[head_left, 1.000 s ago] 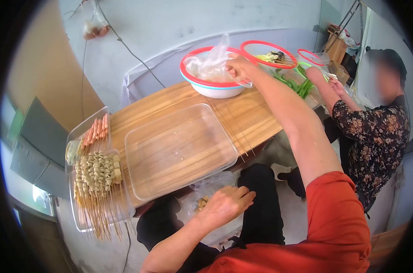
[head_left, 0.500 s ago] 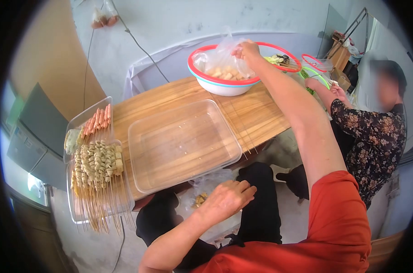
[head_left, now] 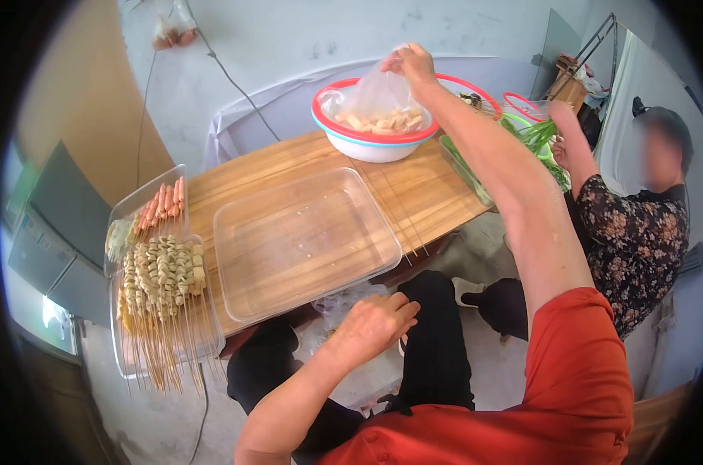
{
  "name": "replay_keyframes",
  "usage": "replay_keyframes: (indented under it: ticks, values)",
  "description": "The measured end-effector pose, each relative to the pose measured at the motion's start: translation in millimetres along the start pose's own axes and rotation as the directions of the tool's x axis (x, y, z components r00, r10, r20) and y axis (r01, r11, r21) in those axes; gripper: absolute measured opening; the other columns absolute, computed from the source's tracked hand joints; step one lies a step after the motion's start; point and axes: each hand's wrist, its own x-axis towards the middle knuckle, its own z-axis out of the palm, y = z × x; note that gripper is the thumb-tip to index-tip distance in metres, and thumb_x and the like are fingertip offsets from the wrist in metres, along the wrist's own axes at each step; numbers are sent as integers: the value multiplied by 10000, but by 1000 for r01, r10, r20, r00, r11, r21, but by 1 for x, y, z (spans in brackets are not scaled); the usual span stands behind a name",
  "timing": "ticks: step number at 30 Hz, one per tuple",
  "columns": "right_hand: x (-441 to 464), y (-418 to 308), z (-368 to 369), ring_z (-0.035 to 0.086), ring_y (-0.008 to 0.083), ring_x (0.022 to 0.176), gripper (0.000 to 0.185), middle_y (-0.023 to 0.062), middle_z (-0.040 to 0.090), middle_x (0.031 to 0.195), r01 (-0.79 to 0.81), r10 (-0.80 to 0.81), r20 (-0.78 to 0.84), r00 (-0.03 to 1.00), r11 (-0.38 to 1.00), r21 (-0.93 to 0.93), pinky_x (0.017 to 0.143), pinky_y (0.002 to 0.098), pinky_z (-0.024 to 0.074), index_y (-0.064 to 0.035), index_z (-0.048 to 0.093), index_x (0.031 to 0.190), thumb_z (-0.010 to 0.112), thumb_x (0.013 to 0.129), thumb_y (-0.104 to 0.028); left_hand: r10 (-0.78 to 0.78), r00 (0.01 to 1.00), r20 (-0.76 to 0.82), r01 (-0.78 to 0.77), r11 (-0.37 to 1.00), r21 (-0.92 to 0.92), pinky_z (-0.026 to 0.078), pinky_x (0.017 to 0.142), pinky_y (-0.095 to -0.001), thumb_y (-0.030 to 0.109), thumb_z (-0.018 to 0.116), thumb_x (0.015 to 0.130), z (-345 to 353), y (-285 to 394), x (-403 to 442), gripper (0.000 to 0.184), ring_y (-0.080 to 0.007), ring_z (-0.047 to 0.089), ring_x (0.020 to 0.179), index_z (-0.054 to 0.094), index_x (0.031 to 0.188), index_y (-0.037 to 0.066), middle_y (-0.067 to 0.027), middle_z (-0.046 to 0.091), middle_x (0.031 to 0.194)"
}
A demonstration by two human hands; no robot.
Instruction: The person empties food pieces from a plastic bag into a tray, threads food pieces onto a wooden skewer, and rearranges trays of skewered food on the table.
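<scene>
Right hand (head_left: 410,63) pinches plastic bag (head_left: 384,91) closed-fingered, probably lifting film off pale chunks (head_left: 390,122) in red-rimmed basin (head_left: 374,151) on table (head_left: 436,190); left hand (head_left: 374,322) half-curled above black trousers (head_left: 438,341), grip unclear.

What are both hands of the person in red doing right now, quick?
Left hand: half curled; can't tell if it holds anything.
Right hand: closed, holding up the plastic bag.

A red top (head_left: 475,435) is worn, kinda creased, with the right sleeve (head_left: 576,333) cut short above the elbow. It's paired with plain black trousers (head_left: 438,341), and the right hand (head_left: 410,63) and left hand (head_left: 374,324) can both be seen bare.
</scene>
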Motion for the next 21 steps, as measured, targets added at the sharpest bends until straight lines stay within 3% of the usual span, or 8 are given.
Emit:
replay_keyframes:
  ticks: [9,11,13,15,16,18,20,21]
  values:
    - [-2,-74,14,682,248,720,175,145,665,811,217,-219,36,975,974,59,773,360,497,-11,537,918,449,926,-163,-63,997,-48,62,998,-23,523,715,-407,110,685,823,-18,-2,2,198,-321,640,841,659,1005,37,-108,649,944]
    - [-15,-98,19,682,255,727,178,147,664,813,245,-249,50,967,967,67,780,365,500,-5,535,917,443,927,-157,-143,968,-205,130,989,-76,525,755,-396,89,678,827,-28,-5,-1,176,-329,647,884,665,992,29,-133,668,973]
    - [-22,-113,23,682,276,747,174,158,660,822,241,-256,105,961,961,133,804,384,505,-1,525,917,433,934,-148,-164,953,-254,153,986,-65,529,758,-383,97,688,825,-43,-12,-1,222,-341,650,884,676,1039,40,-158,674,983]
    - [-23,-114,27,673,271,725,154,149,635,807,220,-250,128,960,952,213,738,381,531,-16,516,930,453,936,-155,-355,844,-401,362,930,-61,531,703,-406,93,685,823,-53,-22,-2,207,-345,649,866,675,1027,57,-163,667,952]
    - [-27,-116,29,664,265,703,138,141,611,792,198,-248,147,958,936,290,672,377,558,-30,507,942,472,937,-163,-348,820,-454,383,924,-16,535,695,-400,87,681,827,-57,-36,-4,223,-334,657,862,672,1048,55,-164,661,942]
    - [-42,-121,36,656,272,731,141,140,607,801,151,-216,173,961,932,329,709,399,552,-32,510,940,462,948,-164,-339,796,-501,408,912,31,538,687,-393,81,678,831,-69,-51,-2,240,-323,666,857,669,1069,53,-165,654,933]
    - [-67,-131,46,647,280,758,146,139,602,811,104,-187,197,962,924,369,746,420,547,-35,513,938,451,958,-165,-375,682,-628,413,906,-92,542,689,-371,80,678,839,-85,-52,3,299,-280,685,855,650,1135,40,-156,647,926]
    - [-81,-134,51,663,286,759,152,153,630,823,45,-142,225,964,920,390,768,411,531,-20,514,926,443,948,-152,-377,687,-621,415,905,-90,542,689,-371,80,678,839,-88,-57,3,299,-280,685,855,650,1135,40,-156,647,926]
